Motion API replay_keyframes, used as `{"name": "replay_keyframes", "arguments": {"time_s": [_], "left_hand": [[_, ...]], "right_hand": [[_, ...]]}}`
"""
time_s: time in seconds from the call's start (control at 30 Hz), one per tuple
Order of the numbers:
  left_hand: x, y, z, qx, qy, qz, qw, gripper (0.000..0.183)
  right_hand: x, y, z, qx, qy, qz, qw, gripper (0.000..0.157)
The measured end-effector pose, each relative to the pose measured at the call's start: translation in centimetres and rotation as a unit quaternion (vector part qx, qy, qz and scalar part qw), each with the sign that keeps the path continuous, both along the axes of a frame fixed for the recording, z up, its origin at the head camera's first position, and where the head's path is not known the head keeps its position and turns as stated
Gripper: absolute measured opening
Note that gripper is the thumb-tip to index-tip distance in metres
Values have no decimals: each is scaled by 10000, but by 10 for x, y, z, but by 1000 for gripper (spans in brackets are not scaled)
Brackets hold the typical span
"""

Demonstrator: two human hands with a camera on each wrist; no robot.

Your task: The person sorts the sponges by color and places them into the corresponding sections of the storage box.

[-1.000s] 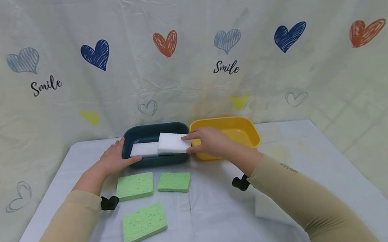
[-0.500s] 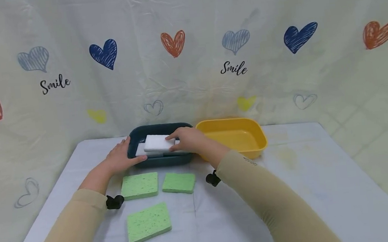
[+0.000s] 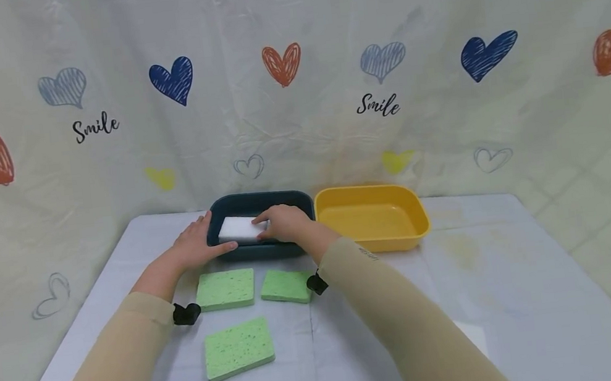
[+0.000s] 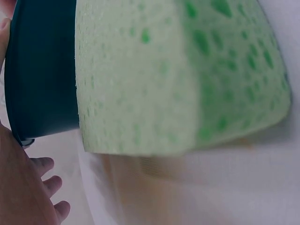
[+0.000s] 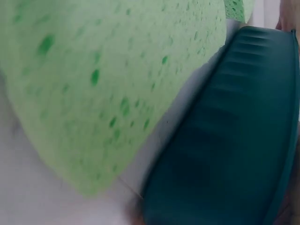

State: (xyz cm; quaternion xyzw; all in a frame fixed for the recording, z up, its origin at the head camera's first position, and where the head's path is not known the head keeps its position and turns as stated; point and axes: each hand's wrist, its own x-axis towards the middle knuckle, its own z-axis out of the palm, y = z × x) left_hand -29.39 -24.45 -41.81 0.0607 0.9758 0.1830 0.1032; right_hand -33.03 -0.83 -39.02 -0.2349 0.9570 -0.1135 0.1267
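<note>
A white block-shaped sponge (image 3: 239, 229) lies inside the dark teal basin (image 3: 267, 252) in the head view. My right hand (image 3: 289, 222) reaches over the basin's front rim and pinches the sponge's right end between thumb and fingers. Whatever lies beneath that hand in the basin is hidden. My left hand (image 3: 194, 245) rests on the basin's left front corner, thumb along the front rim, fingers fairly straight along the left side. In the left wrist view, fingertips (image 4: 54, 185) show beyond the basin wall (image 4: 42, 79). A green sponge (image 5: 112, 84) fills much of the right wrist view.
Green sponges lie in front of the basin: one left (image 3: 226, 289), one smaller (image 3: 286, 285) and one nearer (image 3: 239, 349). A yellow basin (image 3: 395, 243) stands beside the teal one. A white piece (image 3: 473, 335) is partly hidden by the right sleeve. A printed curtain (image 3: 287, 124) hangs behind.
The right hand has carried the white sponge left and down into the teal basin, away from the yellow basin. The left hand has stayed on the corner. The head view has shifted slightly.
</note>
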Motion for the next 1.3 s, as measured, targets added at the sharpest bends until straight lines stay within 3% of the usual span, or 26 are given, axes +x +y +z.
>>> {"name": "replay_keyframes", "arguments": {"time_s": [0.27,0.57,0.97,1.3], "left_hand": [[-3,-2,-5,67,56,-14,10000,125],[-2,-1,-3,52,56,-56,10000,125],[1,2,3,97,-3,-43,9999,120],[3,1,2,123,62,-67,9999,126]], "right_hand": [[-8,-9,-10,79,118,9,9999,49],[-7,-8,-6,-161,194,36,9997,55],[5,18,12,-402,380,162,9983,56],[24,54,29,-688,586,341,9953,56]]}}
